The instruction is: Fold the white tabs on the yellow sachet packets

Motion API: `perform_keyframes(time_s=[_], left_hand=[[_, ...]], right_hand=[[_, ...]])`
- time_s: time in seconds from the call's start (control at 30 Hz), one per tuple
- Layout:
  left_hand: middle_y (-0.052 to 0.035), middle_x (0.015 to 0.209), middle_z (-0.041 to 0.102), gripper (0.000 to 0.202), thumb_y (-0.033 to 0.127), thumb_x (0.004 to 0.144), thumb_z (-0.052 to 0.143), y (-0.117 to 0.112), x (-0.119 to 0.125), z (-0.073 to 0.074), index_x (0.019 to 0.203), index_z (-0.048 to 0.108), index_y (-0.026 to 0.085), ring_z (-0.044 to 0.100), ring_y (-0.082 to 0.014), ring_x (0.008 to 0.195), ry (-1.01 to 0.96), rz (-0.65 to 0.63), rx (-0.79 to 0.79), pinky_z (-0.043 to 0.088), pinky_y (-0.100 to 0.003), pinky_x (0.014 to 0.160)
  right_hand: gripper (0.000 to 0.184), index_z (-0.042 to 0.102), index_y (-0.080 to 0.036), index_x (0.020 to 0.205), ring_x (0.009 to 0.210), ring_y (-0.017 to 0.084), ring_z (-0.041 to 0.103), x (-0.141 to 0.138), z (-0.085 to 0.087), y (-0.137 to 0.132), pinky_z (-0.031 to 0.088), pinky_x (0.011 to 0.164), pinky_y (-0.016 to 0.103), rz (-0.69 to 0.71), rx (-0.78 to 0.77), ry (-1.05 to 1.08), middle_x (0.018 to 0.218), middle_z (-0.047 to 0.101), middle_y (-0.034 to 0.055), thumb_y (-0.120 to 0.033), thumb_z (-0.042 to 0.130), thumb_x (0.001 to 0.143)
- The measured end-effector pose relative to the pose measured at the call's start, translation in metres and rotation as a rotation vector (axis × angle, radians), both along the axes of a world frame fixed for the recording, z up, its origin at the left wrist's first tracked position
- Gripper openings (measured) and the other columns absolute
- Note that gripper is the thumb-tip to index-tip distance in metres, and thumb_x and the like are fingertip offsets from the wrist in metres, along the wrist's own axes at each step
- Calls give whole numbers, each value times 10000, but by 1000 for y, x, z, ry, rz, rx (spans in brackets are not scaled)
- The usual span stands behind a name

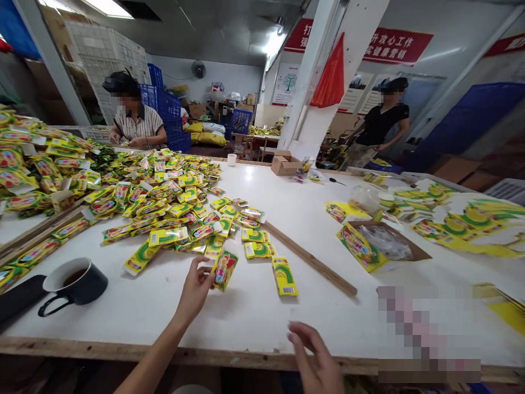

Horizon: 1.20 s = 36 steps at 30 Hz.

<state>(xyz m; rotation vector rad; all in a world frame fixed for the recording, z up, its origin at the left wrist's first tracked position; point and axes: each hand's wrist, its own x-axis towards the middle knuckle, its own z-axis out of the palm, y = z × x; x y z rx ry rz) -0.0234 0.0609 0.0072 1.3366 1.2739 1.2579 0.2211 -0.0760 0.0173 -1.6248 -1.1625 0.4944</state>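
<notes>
My left hand (pixel 196 289) reaches over the white table (pixel 254 312) and pinches a yellow-green packet (pixel 225 269) at its near end. More packets of the same kind lie just beyond it, one (pixel 284 277) to the right, two others (pixel 259 249) a little farther. My right hand (pixel 316 359) hovers at the table's front edge with fingers spread and nothing in it.
A big heap of packets (pixel 159 197) covers the left half. A dark cup (pixel 76 282) stands front left by a black phone (pixel 18 298). A wooden stick (pixel 311 258) lies diagonally. An open box (pixel 379 245) and flat cartons (pixel 463 224) sit right. Two people are behind the table.
</notes>
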Motion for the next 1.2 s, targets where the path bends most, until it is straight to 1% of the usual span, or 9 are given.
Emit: perform_keyframes(time_s=[0.1,0.2,0.3,0.4,0.53,0.63,0.73,0.9,1.2], left_hand=[[-16,869,641,411,346,833,610,-49,-2,-4,1150,364,257,657,-172,723,-253,-140,-77,517,-277,625],[-25,918,652,453,333,859,605,-77,4,-5,1207,321,281,663,-179,781,-315,-255,-123,515,-305,714],[-70,1044,652,472,318,886,573,-79,9,-2,1268,298,286,653,-204,912,-248,-315,-107,494,-328,798],[-95,1149,620,497,313,891,562,-70,8,2,1320,315,284,643,-211,962,-204,-380,-96,483,-338,842],[-75,1055,655,505,297,848,614,-60,4,1,1308,410,256,656,-200,870,-181,-498,-145,505,-300,759],[-37,882,676,308,298,846,605,-53,2,-3,1137,545,215,646,-181,766,-113,-425,-120,505,-270,684],[-55,932,677,142,310,849,589,-48,2,-6,915,629,191,645,-215,888,-32,-273,-25,519,-310,787],[-53,994,683,186,298,853,569,-49,7,-4,1021,581,220,654,-227,960,-58,-210,29,515,-373,886],[-49,807,705,165,340,833,611,-50,11,4,838,664,183,655,-215,784,14,-144,21,521,-307,737]], right_hand=[[318,624,-220,1076,930,235,671,-49,1,40,552,794,311,266,49,212,1082,677,95,-435,607,843],[263,588,-208,1083,915,220,667,-74,-2,62,559,769,301,400,74,335,1057,664,94,-354,590,864],[216,580,-207,1060,887,211,665,-79,-11,67,555,763,295,446,71,363,987,673,76,-306,576,867],[298,554,-215,1146,895,208,663,-73,-19,63,555,781,308,458,45,371,1038,671,75,-301,574,861],[255,627,-201,1074,838,210,665,-68,-21,64,553,770,322,495,-10,324,993,693,74,-344,552,877],[220,679,-195,955,824,212,656,-72,-20,71,541,739,304,533,-22,291,912,696,64,-354,541,891],[195,690,-195,873,881,213,639,-79,-21,79,515,779,294,528,7,284,927,678,61,-333,553,886],[208,613,-202,1056,861,200,646,-82,-24,81,523,781,304,463,34,314,939,677,55,-296,547,882],[151,679,-205,885,838,190,617,-86,-11,73,504,732,273,493,101,201,874,647,46,-293,556,890]])
